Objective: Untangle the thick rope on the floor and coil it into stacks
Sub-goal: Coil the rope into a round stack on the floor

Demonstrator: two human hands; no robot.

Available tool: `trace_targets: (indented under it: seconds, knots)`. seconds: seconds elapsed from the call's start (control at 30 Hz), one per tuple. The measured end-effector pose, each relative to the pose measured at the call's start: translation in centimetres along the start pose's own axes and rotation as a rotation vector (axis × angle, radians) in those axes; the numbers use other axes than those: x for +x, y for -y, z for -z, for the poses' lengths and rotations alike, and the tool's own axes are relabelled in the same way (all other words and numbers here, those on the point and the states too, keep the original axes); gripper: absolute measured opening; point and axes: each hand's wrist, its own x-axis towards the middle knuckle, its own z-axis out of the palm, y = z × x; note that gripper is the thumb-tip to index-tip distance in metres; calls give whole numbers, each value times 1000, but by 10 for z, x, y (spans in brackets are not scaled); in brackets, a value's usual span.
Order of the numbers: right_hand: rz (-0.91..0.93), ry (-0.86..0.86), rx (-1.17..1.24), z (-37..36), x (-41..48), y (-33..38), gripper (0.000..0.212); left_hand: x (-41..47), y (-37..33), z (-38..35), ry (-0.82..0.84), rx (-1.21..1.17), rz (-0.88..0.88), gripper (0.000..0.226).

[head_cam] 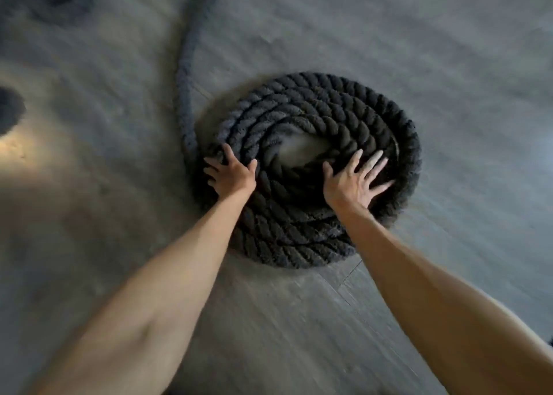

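Mostly, the grey plank floor (pixel 449 65) is filling the view, and its far and left parts are smearing into blur. The thick black rope (pixel 329 101) is lying on it at centre, wound into a round coil of several turns stacked around a small open middle. How many layers are sitting underneath is hard to make out. A loose length (pixel 185 65) is running from the coil's left side up and out of the top edge, so its far end is cut off. Two bare forearms are reaching in from the bottom corners. The right hand (pixel 350 182) is lying flat on the coil's right side with fingers spread, hiding the turns beneath. The left hand (pixel 232 176) is curling its fingers over the outer turns at the coil's left edge, gripping them. Two dark patches (pixel 10 113) at the left are showing too blurred to identify.
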Motion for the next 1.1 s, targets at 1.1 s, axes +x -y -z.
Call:
trace_targets:
  seconds: [1.1]
  knots:
    - [-229, 74, -58, 17, 106, 106, 113, 180, -120, 61, 74, 353, -367, 122]
